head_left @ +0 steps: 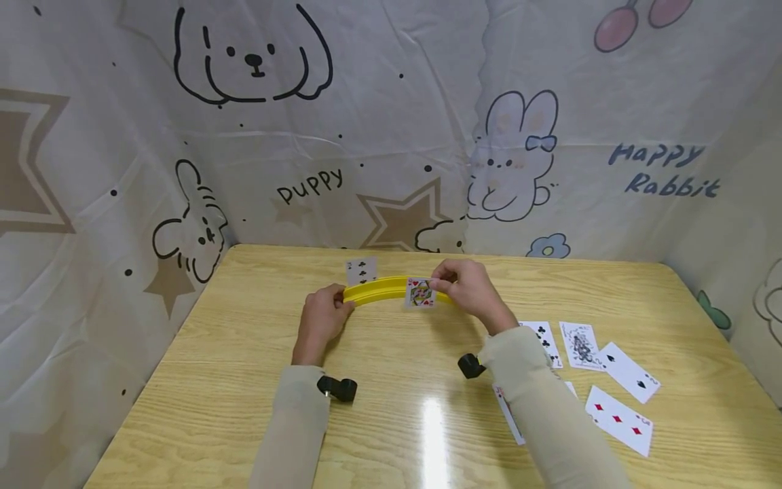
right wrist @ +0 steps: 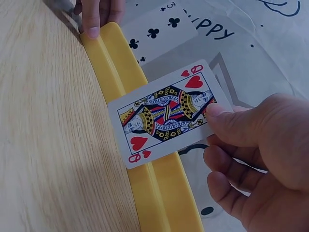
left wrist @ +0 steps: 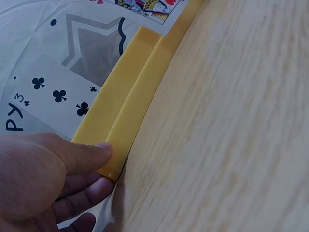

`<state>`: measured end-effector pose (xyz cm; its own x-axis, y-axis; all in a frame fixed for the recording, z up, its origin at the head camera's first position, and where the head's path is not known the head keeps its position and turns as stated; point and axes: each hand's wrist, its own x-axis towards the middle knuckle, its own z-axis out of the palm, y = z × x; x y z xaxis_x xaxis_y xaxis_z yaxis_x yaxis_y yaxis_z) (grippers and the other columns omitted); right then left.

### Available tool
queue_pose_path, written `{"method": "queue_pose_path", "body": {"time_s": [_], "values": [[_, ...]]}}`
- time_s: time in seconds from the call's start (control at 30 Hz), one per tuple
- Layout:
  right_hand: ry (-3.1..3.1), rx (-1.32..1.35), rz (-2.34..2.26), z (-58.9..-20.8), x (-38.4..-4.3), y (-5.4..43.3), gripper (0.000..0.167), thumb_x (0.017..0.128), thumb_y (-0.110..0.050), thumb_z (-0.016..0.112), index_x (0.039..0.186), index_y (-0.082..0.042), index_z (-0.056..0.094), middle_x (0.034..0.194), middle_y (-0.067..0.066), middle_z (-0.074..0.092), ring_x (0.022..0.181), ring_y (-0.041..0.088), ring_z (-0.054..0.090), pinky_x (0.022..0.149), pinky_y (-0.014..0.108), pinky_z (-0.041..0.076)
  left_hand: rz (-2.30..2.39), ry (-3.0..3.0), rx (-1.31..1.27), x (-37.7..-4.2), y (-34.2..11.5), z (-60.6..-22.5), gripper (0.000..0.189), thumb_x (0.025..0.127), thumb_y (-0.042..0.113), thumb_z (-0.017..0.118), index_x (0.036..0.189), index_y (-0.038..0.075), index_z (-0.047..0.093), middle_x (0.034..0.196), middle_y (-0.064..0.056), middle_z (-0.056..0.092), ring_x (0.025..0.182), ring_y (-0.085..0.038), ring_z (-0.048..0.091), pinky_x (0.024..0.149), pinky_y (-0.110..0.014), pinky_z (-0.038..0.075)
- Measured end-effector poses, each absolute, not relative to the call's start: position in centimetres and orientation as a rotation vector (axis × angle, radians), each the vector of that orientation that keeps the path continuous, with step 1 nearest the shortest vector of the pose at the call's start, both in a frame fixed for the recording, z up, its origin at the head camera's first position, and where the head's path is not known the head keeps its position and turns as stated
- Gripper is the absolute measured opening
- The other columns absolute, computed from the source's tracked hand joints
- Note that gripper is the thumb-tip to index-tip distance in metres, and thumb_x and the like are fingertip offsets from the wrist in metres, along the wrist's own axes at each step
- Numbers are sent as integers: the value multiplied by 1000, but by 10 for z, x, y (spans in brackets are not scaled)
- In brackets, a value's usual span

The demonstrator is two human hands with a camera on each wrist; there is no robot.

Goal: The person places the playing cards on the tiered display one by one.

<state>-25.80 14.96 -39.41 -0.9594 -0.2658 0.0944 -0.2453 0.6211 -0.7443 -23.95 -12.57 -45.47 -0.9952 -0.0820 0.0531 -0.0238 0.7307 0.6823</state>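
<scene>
A curved yellow card holder (head_left: 381,289) with a groove along its length lies across the far middle of the table. My left hand (head_left: 319,320) grips its left end, with the thumb on the front ledge in the left wrist view. Between thumb and fingers my right hand (head_left: 470,292) pinches a queen of hearts (right wrist: 166,116) by one short edge. That card overlaps the middle of the holder in the right wrist view, its face toward me. A three of clubs (left wrist: 55,99) stands upright behind the holder near my left hand, its lower part hidden.
On the table's right lie a club card (head_left: 544,339), a joker (head_left: 582,345), a two of spades (head_left: 629,372) and a three of diamonds (head_left: 620,421). My right sleeve (head_left: 537,401) partly covers another card (head_left: 508,415). A printed curtain (head_left: 391,136) hangs behind the table (head_left: 244,353).
</scene>
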Motion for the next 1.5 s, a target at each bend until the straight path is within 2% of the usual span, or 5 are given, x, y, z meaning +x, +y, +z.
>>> {"method": "queue_pose_path", "body": {"time_s": [0.53, 1.33, 1.5], "values": [[2813, -550, -1312, -392, -270, 121, 9, 94, -12, 71, 87, -8, 73, 84, 3, 67, 80, 23, 59, 65, 35, 47, -1159, -2865, 100, -240, -127, -453, 36, 93, 12, 73, 126, 0, 66, 109, -14, 69, 92, -23, 63, 82, -37, 53], [2744, -636, -1358, -396, -277, 91, 7, 95, -8, 70, 91, -4, 74, 87, 4, 68, 82, 22, 60, 68, 36, 49, -1154, -2828, 25, -240, -131, -453, 36, 91, 9, 74, 124, -3, 67, 105, -15, 70, 90, -23, 64, 82, -38, 53], [2744, -649, -1364, -395, -277, 86, 8, 95, -11, 70, 91, -6, 74, 87, 3, 68, 82, 22, 60, 69, 36, 50, -1169, -2835, 30, -240, -131, -452, 35, 91, 10, 74, 123, -3, 67, 105, -15, 70, 90, -23, 64, 81, -38, 54]]}}
